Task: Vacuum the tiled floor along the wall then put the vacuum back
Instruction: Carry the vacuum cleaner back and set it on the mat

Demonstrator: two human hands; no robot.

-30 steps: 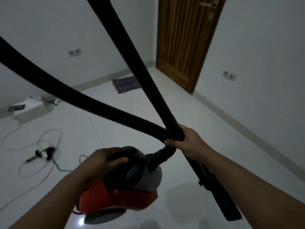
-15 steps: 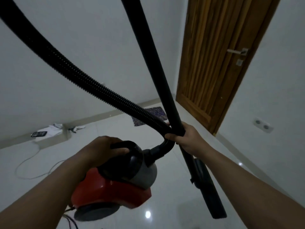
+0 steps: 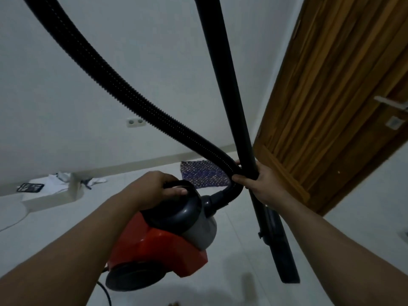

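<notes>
Carrying the red vacuum (image 3: 159,246) clear of the tiled floor (image 3: 231,290), the left hand (image 3: 154,188) curls round its top handle while the right hand (image 3: 262,184) clamps the rigid tube (image 3: 229,85) and ribbed hose (image 3: 123,85) together just right of the vacuum. From that grip the tube's long axis runs steeply up and down, with its nozzle (image 3: 280,246) hanging below, nearer the right hand. Counted: one vacuum, one hose, one tube, one wooden door (image 3: 331,107) (right of the vacuum), probably the way to storage.

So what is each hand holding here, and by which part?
Left hand grips the red vacuum by its top handle; right hand grips the wand and hose where they cross.
</notes>
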